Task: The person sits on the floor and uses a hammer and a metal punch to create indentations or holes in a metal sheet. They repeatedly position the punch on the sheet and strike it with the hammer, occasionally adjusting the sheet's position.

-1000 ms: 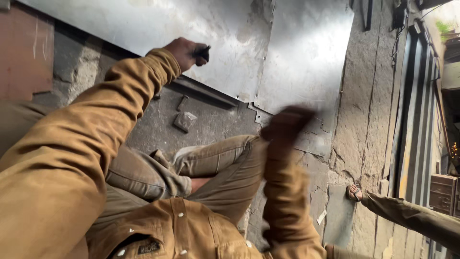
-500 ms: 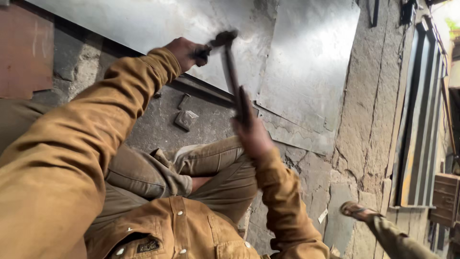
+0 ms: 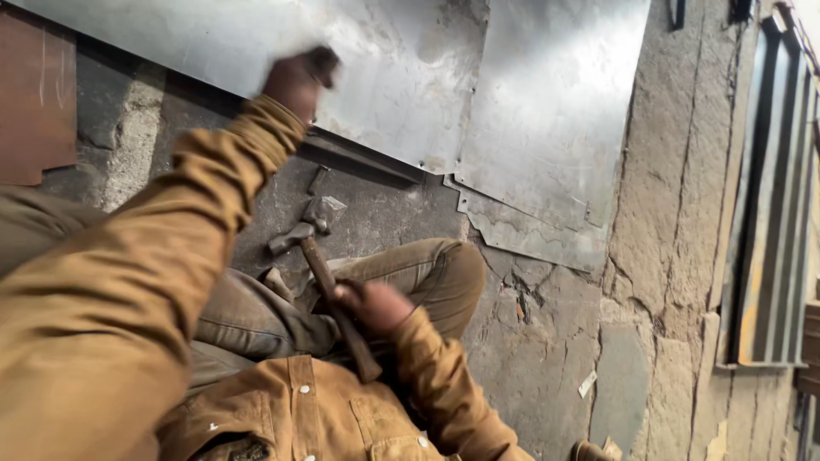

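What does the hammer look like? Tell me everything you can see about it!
The hammer has a dull grey metal head and a dark brown handle that looks like wood. It lies slanted, head up to the left, handle end down to the right. The right hand grips the handle around its middle, above the person's bent knee.

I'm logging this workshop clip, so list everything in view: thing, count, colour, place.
metal sheets: several, grey, flat on the floor, upper middle
hammer: one, grey head, dark wooden handle, in the right hand over the lap
rusty panel: one, reddish brown, top left
stone floor: grey, cracked slabs, right side
metal frame: one, dark bars, far right
trousers: olive, bent knee, centre
jacket: tan, lower left
left hand: blurred, on the sheet's edge
right hand: gripping the hammer handle
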